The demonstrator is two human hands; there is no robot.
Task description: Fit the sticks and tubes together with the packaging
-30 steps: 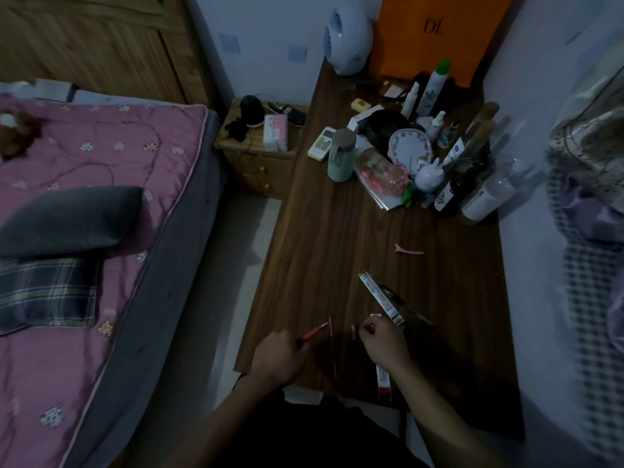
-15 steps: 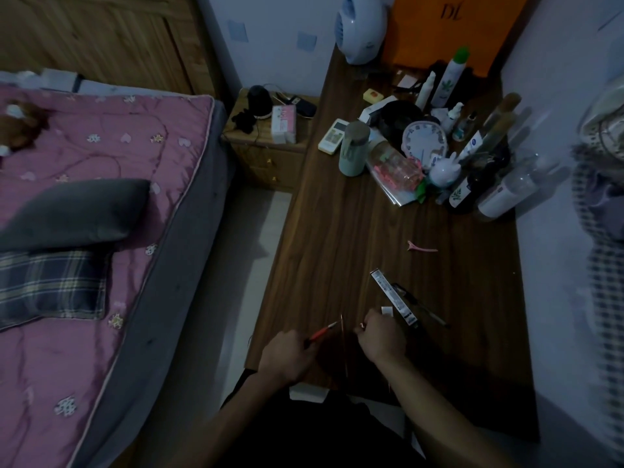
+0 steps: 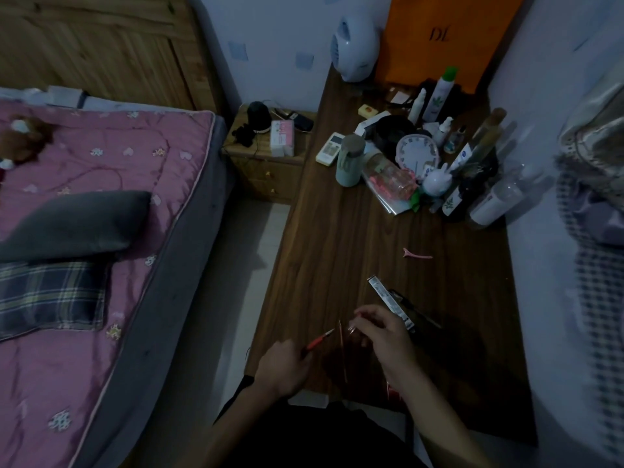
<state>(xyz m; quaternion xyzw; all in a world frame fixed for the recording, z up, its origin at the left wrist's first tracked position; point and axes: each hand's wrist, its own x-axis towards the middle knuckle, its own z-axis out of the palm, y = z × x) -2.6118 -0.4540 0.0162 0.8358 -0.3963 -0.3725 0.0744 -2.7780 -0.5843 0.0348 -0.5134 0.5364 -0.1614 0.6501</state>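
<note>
My left hand (image 3: 283,368) grips a thin red-handled tool (image 3: 320,341) whose tip points up and right over the near edge of the dark wooden table (image 3: 337,251). My right hand (image 3: 383,334) hovers just right of it, fingers loosely curled, fingertips pinching something small that is too dim to make out. A thin stick (image 3: 343,351) lies on the table between my hands. A long narrow labelled box (image 3: 390,304) lies just beyond my right hand, with a dark pen-like item (image 3: 413,307) beside it.
A pink hair clip (image 3: 417,254) lies mid-table. Bottles, a white clock (image 3: 417,153), a mint cup (image 3: 349,160) and a remote crowd the far end. A bed with a pink quilt (image 3: 101,197) stands left, a wooden nightstand (image 3: 266,157) between bed and table.
My right hand has lifted slightly and its fingers have spread from a tighter curl. The left hand stays put with the red tool. The view has shifted a little.
</note>
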